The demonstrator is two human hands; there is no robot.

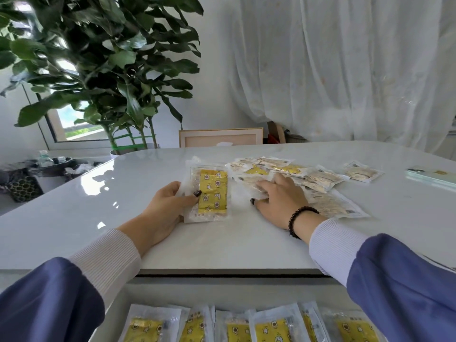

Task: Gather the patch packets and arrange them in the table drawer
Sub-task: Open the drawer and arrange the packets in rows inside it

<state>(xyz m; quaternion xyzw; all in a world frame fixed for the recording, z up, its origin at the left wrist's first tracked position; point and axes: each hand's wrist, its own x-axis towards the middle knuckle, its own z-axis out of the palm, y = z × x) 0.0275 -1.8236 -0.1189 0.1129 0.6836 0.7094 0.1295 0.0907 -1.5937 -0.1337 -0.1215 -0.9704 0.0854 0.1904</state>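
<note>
**Two hands at work among patch packets on a white table**

Two hands reach over a glossy white table [74, 208] near the middle of the frame. The left hand [170, 201] holds a small stack of patch packets [209, 193] at centre — thumb curled over the top packet's left edge, fingers underneath, the yellow printed patch facing up and the stack's lower edge close to the tabletop. The right hand [278, 198], with a dark beaded bracelet [299, 219] on the wrist, lies flat with fingers spread and relaxed on a loose pile of packets [296, 176] to the right of centre. These packets overlap one another in a scatter running toward the upper right; most lie pale side up, a few show yellow. One single packet [364, 172] sits apart, further right, and a pale phone [431, 175] lies at the right edge of the frame.

Along the bottom of the frame, below the table's front edge, the open drawer [222, 294] holds a row of packets [251, 327] — yellow sides up, side by side and slightly overlapping.

Both forearms wear blue sleeves [404, 287] with white ribbed cuffs. A large leafy plant [103, 58] fills the upper left, sheer white curtains [345, 70] cover the upper right, and a framed panel [220, 137] stands behind the table's far edge.
</note>
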